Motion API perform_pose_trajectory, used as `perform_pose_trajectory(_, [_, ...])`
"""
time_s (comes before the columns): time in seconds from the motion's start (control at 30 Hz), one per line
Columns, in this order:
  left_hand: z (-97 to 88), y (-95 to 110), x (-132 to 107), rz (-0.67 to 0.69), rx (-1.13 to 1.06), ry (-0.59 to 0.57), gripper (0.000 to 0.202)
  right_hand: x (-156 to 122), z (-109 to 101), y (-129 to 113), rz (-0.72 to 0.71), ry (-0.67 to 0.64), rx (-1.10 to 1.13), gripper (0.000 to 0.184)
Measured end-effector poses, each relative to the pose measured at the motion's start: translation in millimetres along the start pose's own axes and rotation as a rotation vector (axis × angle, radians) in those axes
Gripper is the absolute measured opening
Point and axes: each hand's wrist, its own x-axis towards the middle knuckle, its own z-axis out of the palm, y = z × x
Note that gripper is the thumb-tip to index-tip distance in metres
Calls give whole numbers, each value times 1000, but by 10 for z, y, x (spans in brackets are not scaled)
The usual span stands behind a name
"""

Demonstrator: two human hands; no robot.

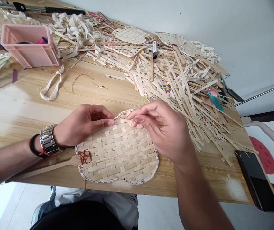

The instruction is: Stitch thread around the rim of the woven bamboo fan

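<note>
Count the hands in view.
2: the left hand at the top edge of the woven mat, and the right hand at that same edge, just beside it.

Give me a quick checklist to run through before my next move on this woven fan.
1. Woven fan flat on the table: ok.
2. Left hand and right hand both at the top rim: ok.
3. Top rim firmly held between the fingers: cannot tell, the hands partly hide it.
4. Binding along the lower rim unbroken: ok, as far as it shows.
5. Reddish thread by the handle neat: not ok, it sits in a loose tangle.
6. Phone well back from the table edge: not ok, it lies right along it.
</note>
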Motion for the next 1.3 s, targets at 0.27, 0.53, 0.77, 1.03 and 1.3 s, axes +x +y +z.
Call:
perform_pose_trajectory(0.27, [15,25,-17,-50,-128,-71,19,29,40,-56,-139,-36,-248,3])
perform_pose_trajectory(0.53, [41,25,-29,-44,-146,-61,15,11,91,-51,-208,-41,-371,9])
perform_pose_trajectory(0.77, [47,27,-21,-49,-148,-46,15,5,103,-66,-223,-53,-389,13])
perform_pose_trajectory(1.03, [52,49,-33,-58,-138,-47,18,-9,132,-56,-221,-41,-403,15])
perform_pose_trajectory(1.3, [59,46,-34,-52,-136,-36,17,-12,141,-69,-213,-28,-413,17])
